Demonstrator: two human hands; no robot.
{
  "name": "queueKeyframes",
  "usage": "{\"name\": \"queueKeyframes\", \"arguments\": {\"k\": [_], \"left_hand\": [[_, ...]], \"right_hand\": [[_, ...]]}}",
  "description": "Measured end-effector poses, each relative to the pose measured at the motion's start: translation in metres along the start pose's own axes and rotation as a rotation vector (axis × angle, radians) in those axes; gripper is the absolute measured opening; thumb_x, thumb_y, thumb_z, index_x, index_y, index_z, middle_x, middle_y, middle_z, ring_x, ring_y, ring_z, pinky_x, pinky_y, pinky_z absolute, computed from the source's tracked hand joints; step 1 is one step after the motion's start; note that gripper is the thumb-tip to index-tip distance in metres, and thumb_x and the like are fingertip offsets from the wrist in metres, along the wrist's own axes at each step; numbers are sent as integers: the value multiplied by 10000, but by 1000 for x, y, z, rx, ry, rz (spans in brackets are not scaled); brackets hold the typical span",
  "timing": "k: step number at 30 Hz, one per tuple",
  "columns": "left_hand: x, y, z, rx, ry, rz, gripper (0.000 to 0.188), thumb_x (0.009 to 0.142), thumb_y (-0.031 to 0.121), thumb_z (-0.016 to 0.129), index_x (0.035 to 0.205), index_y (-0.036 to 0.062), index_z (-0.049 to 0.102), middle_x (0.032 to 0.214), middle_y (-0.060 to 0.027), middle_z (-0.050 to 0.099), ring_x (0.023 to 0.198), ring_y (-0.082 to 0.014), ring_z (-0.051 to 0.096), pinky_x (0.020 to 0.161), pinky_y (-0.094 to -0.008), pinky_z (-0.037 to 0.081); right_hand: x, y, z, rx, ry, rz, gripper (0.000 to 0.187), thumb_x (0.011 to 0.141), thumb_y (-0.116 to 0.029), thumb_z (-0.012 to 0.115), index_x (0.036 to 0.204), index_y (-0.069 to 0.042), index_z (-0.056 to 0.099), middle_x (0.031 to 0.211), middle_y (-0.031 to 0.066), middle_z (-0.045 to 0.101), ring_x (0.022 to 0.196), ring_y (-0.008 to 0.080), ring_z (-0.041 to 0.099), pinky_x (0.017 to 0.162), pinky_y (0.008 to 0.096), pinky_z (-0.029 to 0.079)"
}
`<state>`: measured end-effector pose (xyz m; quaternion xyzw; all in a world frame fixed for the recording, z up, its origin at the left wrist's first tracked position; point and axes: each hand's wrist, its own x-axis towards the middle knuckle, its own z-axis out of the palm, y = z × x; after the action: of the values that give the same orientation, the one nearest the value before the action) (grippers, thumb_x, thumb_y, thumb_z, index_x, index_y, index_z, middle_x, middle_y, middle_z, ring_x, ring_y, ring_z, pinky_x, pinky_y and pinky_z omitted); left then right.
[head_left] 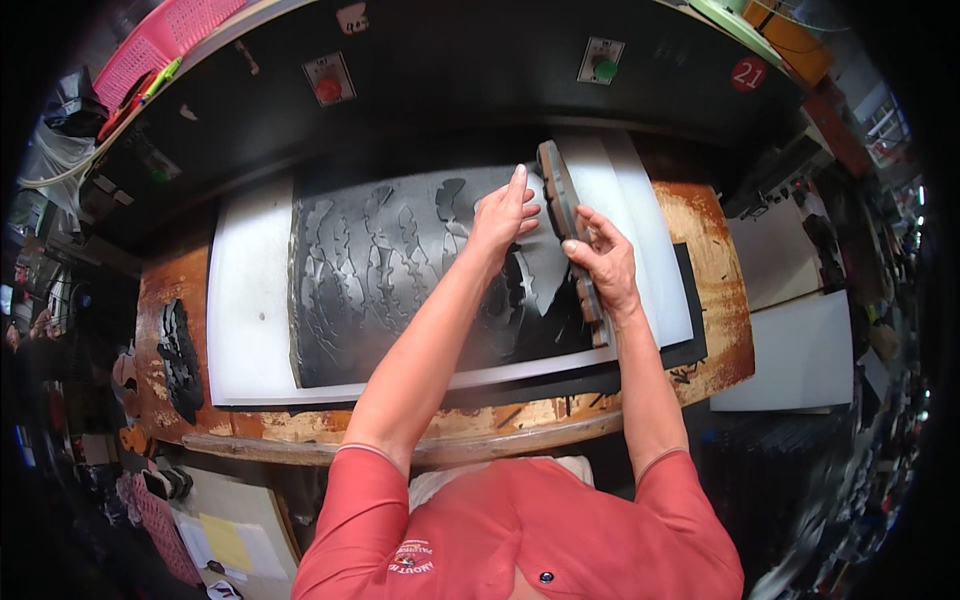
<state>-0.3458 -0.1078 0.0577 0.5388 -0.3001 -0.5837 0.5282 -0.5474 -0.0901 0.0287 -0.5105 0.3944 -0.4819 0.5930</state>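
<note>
Right hand point(612, 268): the fingers point(604, 229) and thumb are closed on a long, narrow brown block point(562, 195) with a notched side. The block stands on edge, running from beyond these fingers back to a point nearer the wearer; the grip falls around its middle length.

Left hand point(497, 225): the fingers are loosely extended and released, with no item visible in them. They are just left of the block. Whether they touch the surface beneath cannot be determined.

Below and to the left of the left fingers is a black sheet point(345, 365), marked with several rows of jagged, curved outlines; some glint with reflected light. The sheet lies on a white board point(248, 310), which shows both left of the left fingers and right of the right fingers. A further dark sheet point(690, 300) projects from under the board, right of and nearer the wearer than the right fingers.

All rest on a worn brown bench point(715, 245). Well left of the left fingers, dark jagged pieces point(178, 360) lie on it in a pile.

Beyond both sets of fingers is a black panel point(450, 85). It bears a red button point(328, 90) farther left than the left fingers, and a green button point(604, 70) roughly straight ahead of the right.
</note>
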Motion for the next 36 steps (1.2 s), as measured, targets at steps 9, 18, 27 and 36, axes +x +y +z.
{"name": "queueKeyframes", "arguments": {"k": [9, 18, 27, 36], "left_hand": [[60, 4, 28, -61, 103, -191, 474, 1112, 484, 527, 1116, 50, 718, 958, -64, 723, 808, -202, 682, 743, -416, 595], [58, -27, 7, -221, 175, -151, 391, 1152, 315, 479, 1009, 5, 671, 888, -123, 731, 596, -216, 663, 544, -367, 564], [57, -24, -2, -258, 131, -78, 445, 1172, 339, 453, 1058, -20, 690, 874, -111, 729, 709, -203, 685, 664, -386, 602], [18, -12, 3, -76, -96, 143, 454, 1142, 413, 553, 1171, -1, 738, 990, -108, 770, 867, -185, 728, 790, -321, 612]], "right_hand": [[0, 0, 0, 2, 9, 22, 762, 849, -35, 858, 1524, 88, 526, 1411, 152, 649, 1274, 195, 621, 1115, 315, 479], [-11, -10, -6, 235, 97, -20, 764, 874, -72, 817, 1535, 118, 484, 1421, 171, 628, 1263, 199, 616, 1061, 321, 508], [-56, -41, -62, 107, 391, -206, 718, 867, -166, 796, 1503, 65, 555, 1231, 104, 702, 1073, 157, 691, 975, 284, 569], [-62, -27, -70, -1166, 470, 104, 598, 871, -251, 836, 1409, -36, 685, 1527, 232, 561, 1355, 393, 577, 1158, 466, 463]]}}
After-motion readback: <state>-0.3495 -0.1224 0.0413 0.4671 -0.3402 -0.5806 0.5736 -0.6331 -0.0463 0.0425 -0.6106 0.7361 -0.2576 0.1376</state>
